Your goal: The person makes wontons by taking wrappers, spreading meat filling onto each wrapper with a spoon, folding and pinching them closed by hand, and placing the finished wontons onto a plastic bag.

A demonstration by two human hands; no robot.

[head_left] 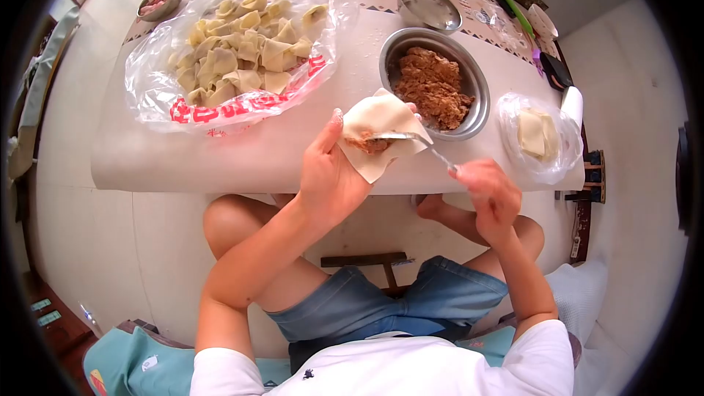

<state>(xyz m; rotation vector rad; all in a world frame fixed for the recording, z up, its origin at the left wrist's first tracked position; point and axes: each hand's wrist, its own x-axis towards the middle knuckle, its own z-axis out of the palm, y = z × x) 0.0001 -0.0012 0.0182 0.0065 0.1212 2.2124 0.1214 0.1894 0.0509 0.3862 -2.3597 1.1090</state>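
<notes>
Left hand (334, 176) cradling wrapper (381, 113); right hand (490, 194) gripping metal utensil (405, 136).
Utensil tip at filling (369, 145); bowl (391, 60) just beyond hands.

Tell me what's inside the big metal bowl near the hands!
Lumpy brown filling sits inside the metal bowl. You can't see the bottom, because the filling covers it.

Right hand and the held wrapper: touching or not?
Apart. The head view shows the utensil's handle bridging a gap between right hand and wrapper.
</notes>
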